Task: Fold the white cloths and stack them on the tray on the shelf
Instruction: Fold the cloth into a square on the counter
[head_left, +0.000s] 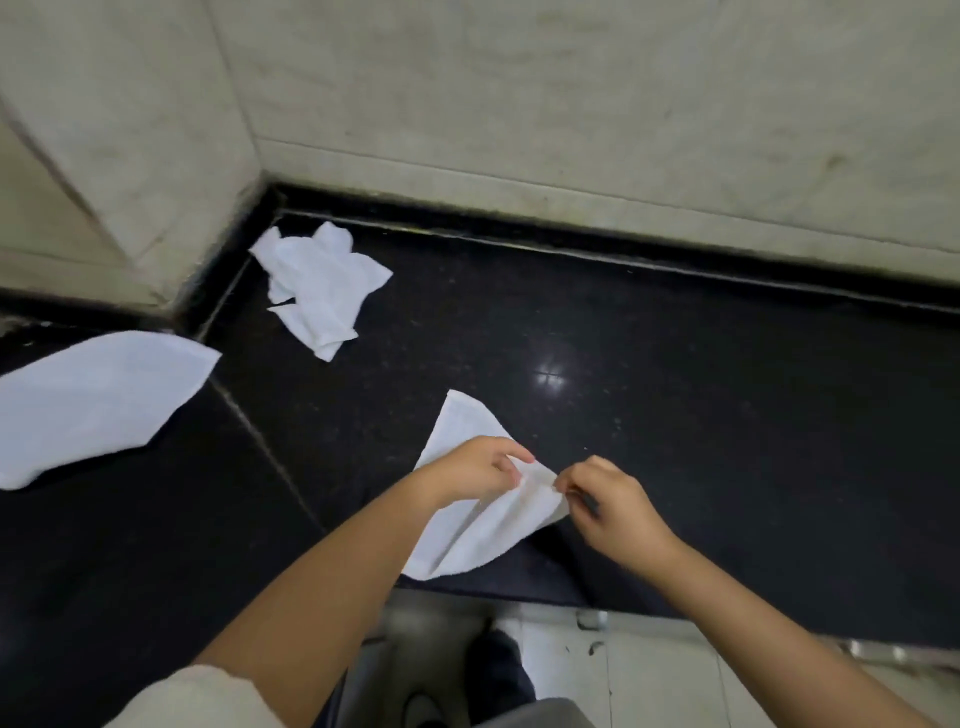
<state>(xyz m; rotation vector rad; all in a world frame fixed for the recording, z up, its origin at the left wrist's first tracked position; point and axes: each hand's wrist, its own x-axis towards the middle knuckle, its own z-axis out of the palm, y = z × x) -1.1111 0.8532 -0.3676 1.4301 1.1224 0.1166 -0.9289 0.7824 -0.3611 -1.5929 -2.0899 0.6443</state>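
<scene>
White terry cloth (467, 525) on glossy black stone worktop (675, 389) pinched at corner by left hand (475, 470) fingers and right hand (610, 512) fingers; crumpled white cloth (319, 286) near wall corner.

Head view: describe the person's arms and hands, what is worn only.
Both forearms are bare, and the left hand and right hand wear no gloves. A pale cream rolled-up sleeve ends near the left elbow. No watch or rings show; no sleeve shows on the right arm.

Dim, soft, edge-warped; glare on black counter (675, 395).
</scene>
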